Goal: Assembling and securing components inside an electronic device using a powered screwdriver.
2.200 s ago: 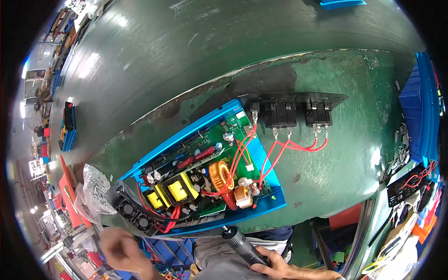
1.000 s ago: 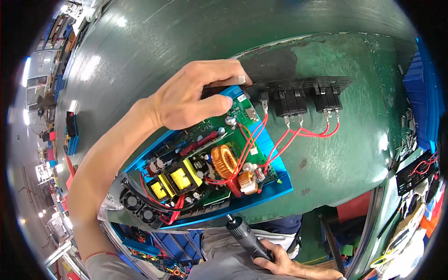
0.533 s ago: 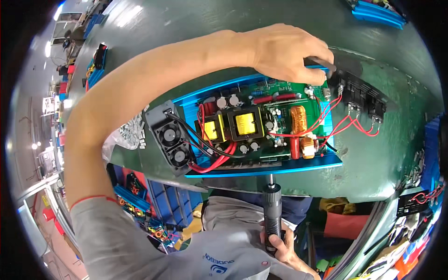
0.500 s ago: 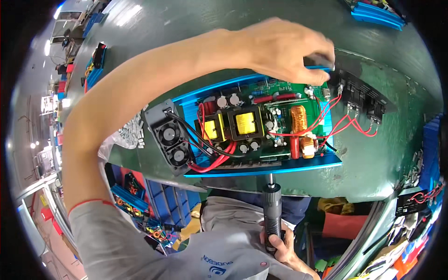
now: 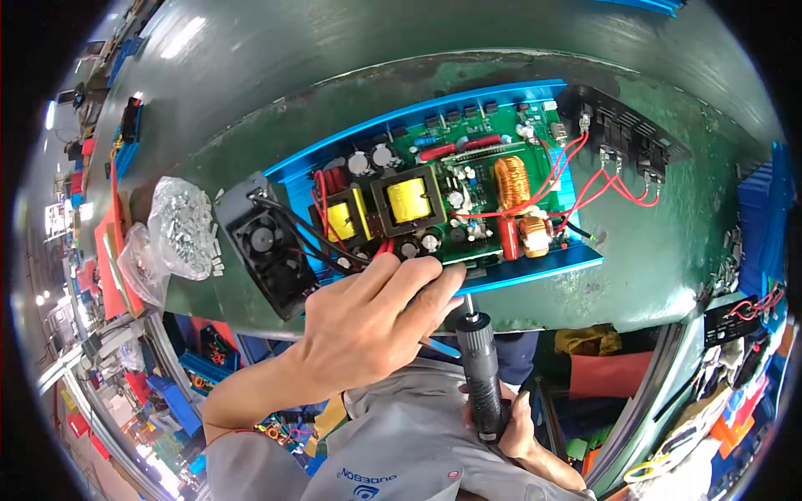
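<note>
A blue metal housing [image 5: 543,269] lies on the green bench, holding a green circuit board with yellow-wound transformers [image 5: 409,200] and copper coils [image 5: 512,182]. My left hand [image 5: 368,321] reaches over the housing's near wall, its fingers bent over the edge beside the red wires; the thumb is hidden. In my right hand [image 5: 518,430] is a black electric screwdriver [image 5: 478,367], upright below the bench edge. Its bit meets the outside of the near wall. A black fan panel [image 5: 259,240] sits at the housing's left end. A black socket panel [image 5: 622,138] hangs on red wires at the right.
Clear plastic bags of small metal parts [image 5: 180,230] lie left of the fans. Another black panel with red wires [image 5: 727,321] and a blue bin [image 5: 764,217] are at the right. More blue housings stand at the far left and below the bench.
My left hand has come from the housing's far right corner to its near wall. The housing has tilted, its right end farther away. The screwdriver stays at the near wall.
</note>
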A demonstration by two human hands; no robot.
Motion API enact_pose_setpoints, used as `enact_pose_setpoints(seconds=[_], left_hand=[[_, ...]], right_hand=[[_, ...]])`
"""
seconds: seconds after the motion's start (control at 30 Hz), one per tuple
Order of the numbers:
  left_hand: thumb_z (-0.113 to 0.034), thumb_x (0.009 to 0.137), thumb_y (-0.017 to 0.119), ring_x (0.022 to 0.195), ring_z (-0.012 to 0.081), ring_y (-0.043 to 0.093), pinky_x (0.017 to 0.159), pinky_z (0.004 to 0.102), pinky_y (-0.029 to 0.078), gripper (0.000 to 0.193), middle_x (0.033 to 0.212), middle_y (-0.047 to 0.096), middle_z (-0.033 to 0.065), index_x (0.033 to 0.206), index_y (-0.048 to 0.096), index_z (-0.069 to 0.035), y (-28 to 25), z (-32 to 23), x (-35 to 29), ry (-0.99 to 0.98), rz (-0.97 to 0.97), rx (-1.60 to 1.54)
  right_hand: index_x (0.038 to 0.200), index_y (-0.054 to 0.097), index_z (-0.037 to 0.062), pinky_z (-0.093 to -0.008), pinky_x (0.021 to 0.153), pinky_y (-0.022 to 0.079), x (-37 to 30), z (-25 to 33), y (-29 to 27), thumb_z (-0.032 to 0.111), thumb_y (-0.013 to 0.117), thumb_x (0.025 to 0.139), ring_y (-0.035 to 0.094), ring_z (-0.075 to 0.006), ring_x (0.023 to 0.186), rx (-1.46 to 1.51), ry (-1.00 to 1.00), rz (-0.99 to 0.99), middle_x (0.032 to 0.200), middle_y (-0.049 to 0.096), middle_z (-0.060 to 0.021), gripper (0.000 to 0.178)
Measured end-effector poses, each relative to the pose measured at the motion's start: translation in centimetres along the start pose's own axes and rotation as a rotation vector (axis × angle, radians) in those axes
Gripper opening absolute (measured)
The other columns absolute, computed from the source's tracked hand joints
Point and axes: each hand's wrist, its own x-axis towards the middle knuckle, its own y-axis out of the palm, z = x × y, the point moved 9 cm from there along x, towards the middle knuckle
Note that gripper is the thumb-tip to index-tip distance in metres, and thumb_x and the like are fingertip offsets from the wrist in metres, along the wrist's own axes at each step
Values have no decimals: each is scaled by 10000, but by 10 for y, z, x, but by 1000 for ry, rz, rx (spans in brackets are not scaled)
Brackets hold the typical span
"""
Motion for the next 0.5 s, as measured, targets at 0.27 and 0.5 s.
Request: enact_pose_setpoints(seconds=[0.27, 0.5], left_hand=[[-128, 795, 746, 734, 135, 583, 490, 272, 448, 350, 887, 536, -4, 1131, 711, -34, 9, 1, 2, 19, 131, -83], [-141, 771, 794, 718, 176, 608, 531, 295, 476, 309, 909, 609, 10, 1067, 726, -86, -14, -3, 5, -7, -61, -51]], right_hand=[[1307, 549, -77, -272, 553, 437, 3, 0, 8, 797, 216, 950, 556, -153, 569, 13, 139, -57, 724, 624, -90, 1002], [1310, 522, -68, -278, 623, 443, -23, 15, -25, 832, 244, 923, 585, -167, 667, -115, -53, -201, 820, 631, -110, 1018]])
